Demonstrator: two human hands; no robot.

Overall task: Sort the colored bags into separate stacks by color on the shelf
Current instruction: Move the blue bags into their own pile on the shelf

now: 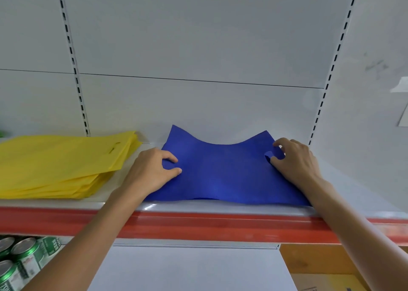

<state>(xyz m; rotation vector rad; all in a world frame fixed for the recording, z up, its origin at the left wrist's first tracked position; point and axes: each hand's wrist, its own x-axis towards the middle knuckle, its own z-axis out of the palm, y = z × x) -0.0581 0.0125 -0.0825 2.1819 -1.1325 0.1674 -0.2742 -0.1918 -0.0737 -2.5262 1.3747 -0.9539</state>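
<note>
A blue bag (223, 171) lies on the white shelf (353, 193), its far corners curling up against the back panel. My left hand (152, 169) pinches the bag's left edge between thumb and fingers. My right hand (295, 158) pinches a fold of the bag's right edge. A stack of several yellow bags (59, 165) lies flat on the shelf to the left, apart from the blue bag.
The shelf's front carries a red price strip (198, 226). Slotted uprights (75, 70) run up the white back panel. On the lower shelf at left stand green cans (19, 260); a brown cardboard box (318, 266) sits at lower right.
</note>
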